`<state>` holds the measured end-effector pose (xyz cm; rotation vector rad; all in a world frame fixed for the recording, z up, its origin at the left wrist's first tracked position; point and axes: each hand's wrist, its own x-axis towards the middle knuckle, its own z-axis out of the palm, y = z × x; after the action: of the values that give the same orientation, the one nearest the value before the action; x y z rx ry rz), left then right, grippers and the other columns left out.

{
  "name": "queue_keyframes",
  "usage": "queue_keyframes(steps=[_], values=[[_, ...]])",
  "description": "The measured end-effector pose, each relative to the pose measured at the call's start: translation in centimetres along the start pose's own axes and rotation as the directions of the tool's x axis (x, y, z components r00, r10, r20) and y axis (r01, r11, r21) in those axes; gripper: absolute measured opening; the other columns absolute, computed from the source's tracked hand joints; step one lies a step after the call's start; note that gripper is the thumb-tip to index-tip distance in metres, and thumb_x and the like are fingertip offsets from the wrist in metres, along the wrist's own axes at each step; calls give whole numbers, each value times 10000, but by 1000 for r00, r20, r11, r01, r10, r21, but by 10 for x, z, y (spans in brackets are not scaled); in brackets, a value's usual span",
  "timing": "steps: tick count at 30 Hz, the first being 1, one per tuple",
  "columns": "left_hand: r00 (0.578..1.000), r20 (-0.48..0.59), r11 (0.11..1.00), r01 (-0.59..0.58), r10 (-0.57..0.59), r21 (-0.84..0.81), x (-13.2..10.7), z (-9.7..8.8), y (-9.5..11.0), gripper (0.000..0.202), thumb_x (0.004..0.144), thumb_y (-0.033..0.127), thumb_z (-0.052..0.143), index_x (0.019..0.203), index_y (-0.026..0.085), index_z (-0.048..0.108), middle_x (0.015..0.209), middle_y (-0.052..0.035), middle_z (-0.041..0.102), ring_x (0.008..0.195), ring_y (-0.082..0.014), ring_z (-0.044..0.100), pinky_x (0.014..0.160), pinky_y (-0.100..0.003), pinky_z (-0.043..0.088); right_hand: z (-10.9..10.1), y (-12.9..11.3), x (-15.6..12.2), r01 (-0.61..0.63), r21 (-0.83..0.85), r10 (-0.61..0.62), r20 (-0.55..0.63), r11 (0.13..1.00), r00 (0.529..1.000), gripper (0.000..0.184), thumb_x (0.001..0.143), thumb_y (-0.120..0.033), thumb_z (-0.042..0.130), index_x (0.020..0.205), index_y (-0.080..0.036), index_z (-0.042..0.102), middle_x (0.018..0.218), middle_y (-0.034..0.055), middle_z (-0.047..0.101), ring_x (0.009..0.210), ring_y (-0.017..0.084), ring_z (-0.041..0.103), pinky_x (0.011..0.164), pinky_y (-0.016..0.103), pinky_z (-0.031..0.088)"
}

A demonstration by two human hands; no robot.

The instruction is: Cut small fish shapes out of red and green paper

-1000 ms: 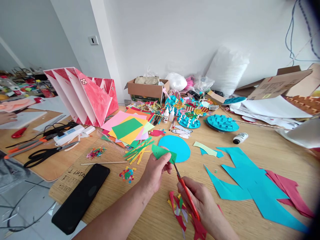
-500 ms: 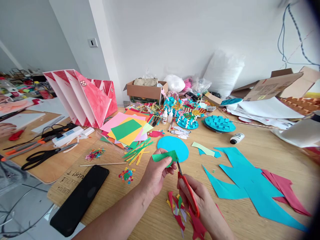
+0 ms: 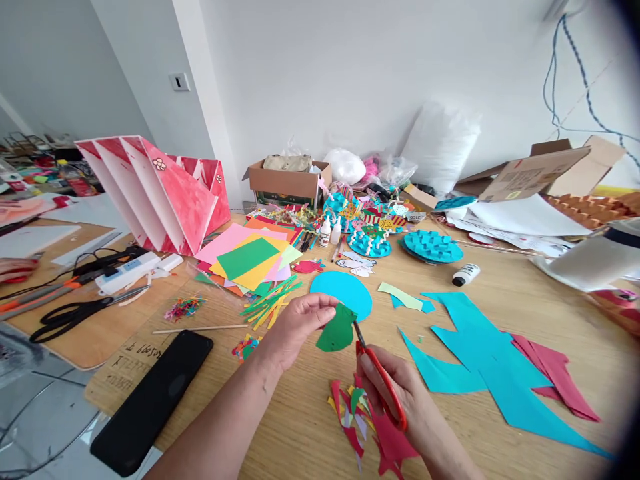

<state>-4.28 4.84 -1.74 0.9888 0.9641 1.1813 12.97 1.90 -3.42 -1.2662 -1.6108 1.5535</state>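
Note:
Between thumb and fingers, my left hand (image 3: 303, 327) pinches a small piece of green paper (image 3: 336, 329) with a cut, curved outline. My right hand (image 3: 393, 383) grips red-handled scissors (image 3: 383, 377), whose blade tips are at the paper's right edge. Just behind the paper lies a blue paper circle (image 3: 345, 290). Below my hands, colourful paper scraps (image 3: 353, 417) are scattered, with red paper (image 3: 390, 440) partly under my right hand. Green and yellow paper strips (image 3: 270, 303) lie left of the circle, near a red paper fish (image 3: 307, 266).
A black phone (image 3: 153, 400) lies front left, near black scissors (image 3: 75, 312). Stacked coloured sheets (image 3: 247, 257) are behind the strips. Blue paper offcuts (image 3: 495, 360) spread to the right, with a small glue bottle (image 3: 466, 274) behind them. Another person's hand (image 3: 17, 269) shows at the left edge.
My left hand has turned the green paper, so its broad side now hangs below the fingers. The scissors stay beside its edge. The view has shifted slightly.

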Motion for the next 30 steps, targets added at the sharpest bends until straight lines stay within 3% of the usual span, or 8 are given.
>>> queue_keyframes(steps=[4, 13, 19, 30], values=[[998, 45, 985, -41, 34, 168, -1, 4, 1, 201, 667, 316, 644, 695, 127, 584, 632, 24, 491, 624, -99, 401, 620, -226, 314, 1, 0, 1, -7, 4, 7, 15, 1000, 1000, 407, 838, -516, 406, 585, -197, 394, 432, -78, 348, 405, 79, 311, 404, 212, 234], [997, 54, 976, -73, 64, 205, 2, 6, -7, 243, 714, 335, 550, 610, 172, 402, 584, 59, 284, 572, -91, 242, 544, -229, 215, 5, 7, 2, -28, 99, 23, 54, 995, 998, 436, 825, -565, 413, 592, -201, 356, 492, -85, 307, 427, 67, 260, 402, 208, 200], [998, 10, 953, -63, 63, 295, -1, 8, -3, 228, 713, 308, 511, 586, 179, 374, 553, 66, 259, 537, -85, 230, 503, -230, 184, 5, 8, 2, -9, -38, 11, 66, 999, 998, 433, 830, -570, 378, 606, -199, 391, 445, -79, 348, 408, 82, 322, 406, 215, 248], [997, 62, 967, -66, 52, 247, -3, 8, -2, 265, 719, 340, 512, 582, 187, 344, 557, 63, 238, 530, -87, 202, 485, -234, 174, 3, 2, 1, -17, -10, 18, 101, 1000, 995, 430, 829, -562, 392, 602, -198, 418, 448, -63, 400, 412, 90, 343, 407, 214, 254]])
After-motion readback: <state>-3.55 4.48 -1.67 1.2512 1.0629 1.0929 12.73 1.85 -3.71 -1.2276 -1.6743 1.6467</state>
